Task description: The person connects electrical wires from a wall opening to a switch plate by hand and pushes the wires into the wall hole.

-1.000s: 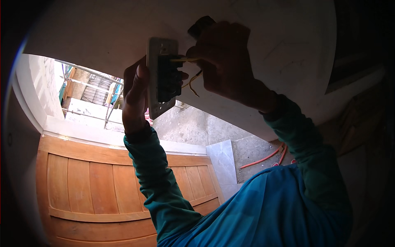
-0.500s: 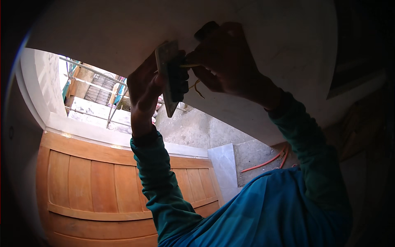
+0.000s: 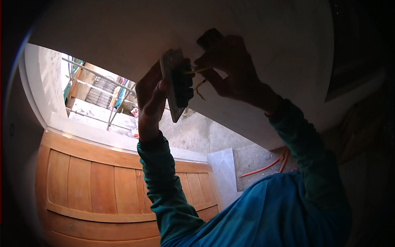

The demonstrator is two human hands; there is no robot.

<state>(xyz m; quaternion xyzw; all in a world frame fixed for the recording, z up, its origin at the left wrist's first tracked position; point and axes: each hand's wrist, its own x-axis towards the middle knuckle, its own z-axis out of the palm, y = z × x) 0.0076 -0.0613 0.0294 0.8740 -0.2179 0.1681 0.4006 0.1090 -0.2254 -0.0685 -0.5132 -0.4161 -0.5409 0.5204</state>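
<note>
Left hand (image 3: 150, 96) gripping switch plate (image 3: 175, 84), right hand (image 3: 228, 68) pinching yellow wire (image 3: 196, 71) behind it.

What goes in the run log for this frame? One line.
left hand: holds switch plate | right hand: pinches yellow wire | wall behind

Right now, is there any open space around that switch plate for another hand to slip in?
Bare white wall lies open above and left of the switch plate. It is crowded right of the plate: the right hand pinches yellow wires by the dark wall opening. The left hand grips the plate's lower edge.
</note>
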